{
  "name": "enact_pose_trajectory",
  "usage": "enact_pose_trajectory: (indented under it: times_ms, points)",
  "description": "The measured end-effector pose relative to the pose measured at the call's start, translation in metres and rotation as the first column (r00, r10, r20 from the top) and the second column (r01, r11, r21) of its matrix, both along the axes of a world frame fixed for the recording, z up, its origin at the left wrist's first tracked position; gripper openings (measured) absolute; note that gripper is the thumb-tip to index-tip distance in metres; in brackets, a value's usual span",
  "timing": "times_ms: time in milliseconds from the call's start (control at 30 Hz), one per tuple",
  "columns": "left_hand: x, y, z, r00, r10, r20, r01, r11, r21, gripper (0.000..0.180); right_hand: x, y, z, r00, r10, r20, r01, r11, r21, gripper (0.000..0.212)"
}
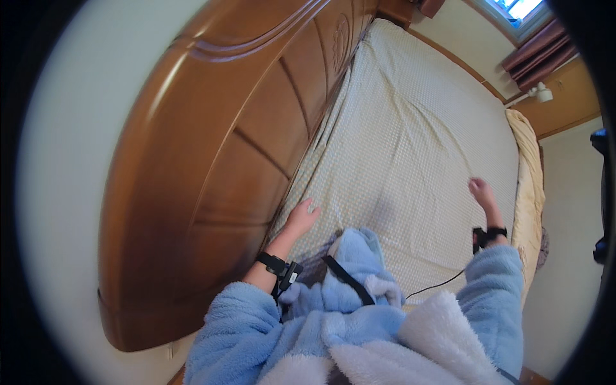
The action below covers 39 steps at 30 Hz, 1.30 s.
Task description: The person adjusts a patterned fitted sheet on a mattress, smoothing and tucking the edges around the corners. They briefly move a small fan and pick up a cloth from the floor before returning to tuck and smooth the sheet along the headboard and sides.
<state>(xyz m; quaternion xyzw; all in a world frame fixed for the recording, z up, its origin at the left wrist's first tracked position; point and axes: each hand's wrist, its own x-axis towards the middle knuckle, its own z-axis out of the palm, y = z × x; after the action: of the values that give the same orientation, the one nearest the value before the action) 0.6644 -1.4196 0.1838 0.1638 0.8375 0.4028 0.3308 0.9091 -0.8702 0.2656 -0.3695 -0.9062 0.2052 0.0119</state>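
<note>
While you lean over the bed, the pale patterned sheet (pixel 423 147) lies beneath both your hands, spread across the mattress from the brown wooden headboard (pixel 212 147) on your left to the yellow bedding (pixel 527 186) bunched along the right edge. Your left hand (pixel 303 218) is near the headboard side, thumb a little apart from partly bent fingers; whether it pinches cloth or only rests there, you cannot tell from this view. Your right hand (pixel 480 190) is well apart from it, over the right part of the sheet, fingers loosely curled; a long crease runs toward it, but a firm hold on the fabric cannot be confirmed.

The step looks like straightening the sheet. To do it well, you probably want even tension between both hands, drawing outward rather than upward, then a flat palm over the diagonal wrinkles. The folds gathered along the headboard likely need working down separately. Mind the black cable (pixel 436 285) lying near your right forearm, since it could snag and drag new creases in.

As for containers, you have none that can be made out; the wooden piece (pixel 396 11) beyond the far end may be a cabinet, its inside hidden.
</note>
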Motion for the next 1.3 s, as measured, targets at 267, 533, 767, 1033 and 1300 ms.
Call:
enact_pose_trajectory:
  times_ms: [267,533,767,1033,1300]
  points:
    - [-0.096,0.103,-0.074,0.958,0.031,-0.285,-0.108,0.960,-0.257,0.066,-0.252,-0.118,-0.230,0.864,0.376,0.335,-0.297,0.918,-0.264,0.064]
    - [-0.134,0.159,-0.118,0.811,-0.061,-0.582,-0.073,0.976,-0.204,0.068,-0.212,-0.222,-0.306,0.948,0.238,0.213,-0.128,0.894,-0.430,0.098]
    - [-0.135,0.160,-0.135,0.890,0.024,-0.456,-0.193,0.925,-0.328,0.087,-0.219,-0.215,-0.304,0.931,0.273,0.244,-0.123,0.861,-0.494,0.099]
    - [-0.187,0.157,-0.148,0.970,0.077,0.229,-0.029,0.978,-0.207,0.090,-0.219,-0.216,-0.305,0.956,0.237,0.174,-0.130,0.870,-0.475,0.095]
    - [-0.161,0.193,-0.091,0.932,-0.246,0.267,0.291,0.945,-0.147,0.080,-0.342,-0.146,-0.181,0.780,-0.327,-0.534,0.009,0.859,-0.512,0.029]
